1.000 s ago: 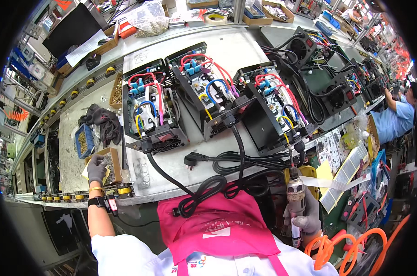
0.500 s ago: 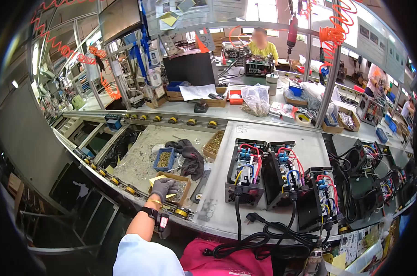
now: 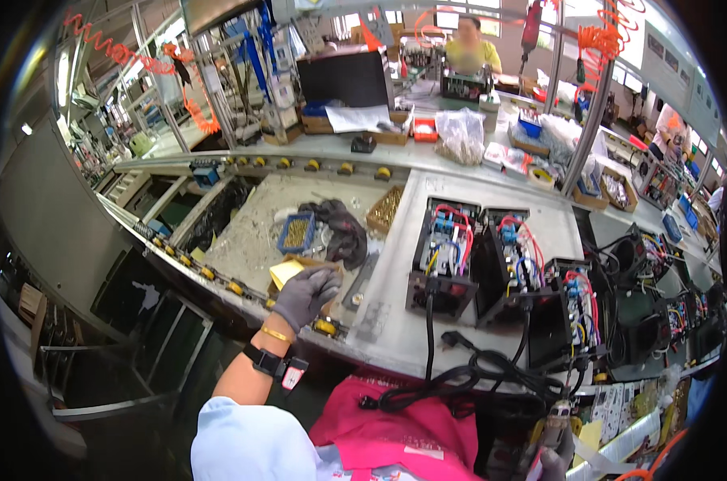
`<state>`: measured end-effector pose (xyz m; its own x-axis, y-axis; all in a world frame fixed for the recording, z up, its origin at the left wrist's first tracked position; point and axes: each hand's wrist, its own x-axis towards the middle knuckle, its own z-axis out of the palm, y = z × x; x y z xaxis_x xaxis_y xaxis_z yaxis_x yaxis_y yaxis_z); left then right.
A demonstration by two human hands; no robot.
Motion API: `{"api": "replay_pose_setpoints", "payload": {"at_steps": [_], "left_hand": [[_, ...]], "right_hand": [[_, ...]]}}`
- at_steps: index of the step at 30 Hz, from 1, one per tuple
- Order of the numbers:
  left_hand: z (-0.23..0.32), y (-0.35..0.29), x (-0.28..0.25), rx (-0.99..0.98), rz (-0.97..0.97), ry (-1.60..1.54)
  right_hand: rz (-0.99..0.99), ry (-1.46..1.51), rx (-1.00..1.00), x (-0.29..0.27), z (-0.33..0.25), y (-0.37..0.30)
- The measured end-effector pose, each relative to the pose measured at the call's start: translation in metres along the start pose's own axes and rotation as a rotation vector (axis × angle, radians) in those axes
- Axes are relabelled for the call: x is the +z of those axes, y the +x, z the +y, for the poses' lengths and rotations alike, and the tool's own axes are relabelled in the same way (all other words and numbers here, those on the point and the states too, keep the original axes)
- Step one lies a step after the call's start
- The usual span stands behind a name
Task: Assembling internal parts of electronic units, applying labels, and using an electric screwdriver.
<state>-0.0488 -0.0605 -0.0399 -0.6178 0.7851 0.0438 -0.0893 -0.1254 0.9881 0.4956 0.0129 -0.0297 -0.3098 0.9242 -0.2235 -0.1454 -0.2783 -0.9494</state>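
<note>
My left hand (image 3: 307, 295), in a grey glove, is over a small cardboard box (image 3: 331, 303) at the near edge of the bench. Its fingers are pinched together, and anything between them is too small to make out. At the lower right edge, my gloved right hand (image 3: 552, 463) is wrapped round what looks like a power screwdriver (image 3: 556, 425), its lower end cut off by the frame. Right of my left hand stand three black-cased electrical units, the left (image 3: 446, 252), middle (image 3: 512, 256) and right (image 3: 570, 313), opened to show coloured wires.
A yellow paper (image 3: 285, 272), a blue bin of small brass-coloured parts (image 3: 297, 232), a dark cloth (image 3: 343, 232) and another parts box (image 3: 386, 210) lie left of the units. Black power cables (image 3: 475, 377) hang over the front edge. A co-worker (image 3: 471, 52) sits across the bench.
The view has tilted down, so the bench sits higher. My left hand has lifted from the box with fingers drawn together. My right hand has come into view on the tool.
</note>
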Motion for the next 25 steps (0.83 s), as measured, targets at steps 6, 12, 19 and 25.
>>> {"api": "replay_pose_setpoints", "payload": {"at_steps": [6,12,19,25], "left_hand": [[0.039,-0.014,0.072,-0.345,-0.235,-0.592],[0.055,-0.025,0.113,-0.469,-0.334,-0.576],[0.056,-0.025,0.160,-0.574,-0.506,-0.473],[0.055,-0.025,0.227,-0.605,-0.716,-0.361]], "right_hand": [[0.056,0.012,-0.018,0.018,-0.006,0.006],[0.022,0.006,0.020,0.013,-0.007,0.007],[0.037,-0.002,0.080,0.010,-0.018,-0.001],[-0.069,-0.028,0.065,0.000,-0.011,0.007]]}}
